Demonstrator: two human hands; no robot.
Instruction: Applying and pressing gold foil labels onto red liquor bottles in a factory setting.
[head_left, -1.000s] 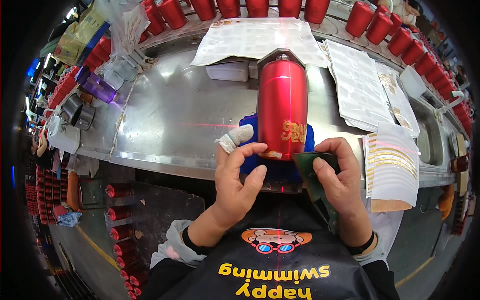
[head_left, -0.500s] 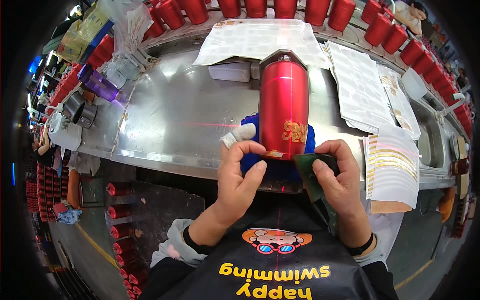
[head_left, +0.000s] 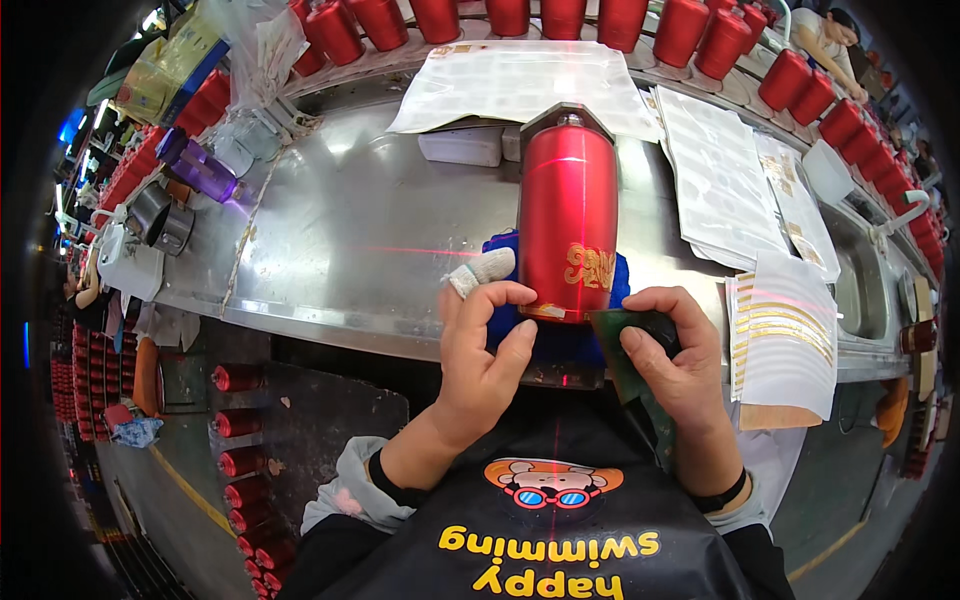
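A glossy red cylindrical cup (head_left: 568, 200) lies in front of me, its far end against a dark angular holder (head_left: 566, 112). A gold ornamental decal (head_left: 590, 267) shows on its near part, with a small gold patch by the near rim. My left hand (head_left: 478, 350) has its index fingertip at that rim, thumb held apart; another finger wears a white cloth cover (head_left: 484, 270). My right hand (head_left: 675, 345) pinches a dark green flat flexible piece (head_left: 615, 350), its upper edge beside the near rim. Blue cloth (head_left: 621, 275) shows under and around the cup.
White decal sheets (head_left: 715, 170) lie right and far on the metal table (head_left: 370, 210); a gold-striped stack (head_left: 785, 335) is nearer right. Red cups (head_left: 508, 15) line the far track. A purple bottle (head_left: 197, 168) stands left, a sink (head_left: 865, 290) right. Another person (head_left: 828, 40) works far right.
The red cups on the far track have shifted along it. My hands have barely moved; the right one is slightly further left. The far person's arm now reaches lower.
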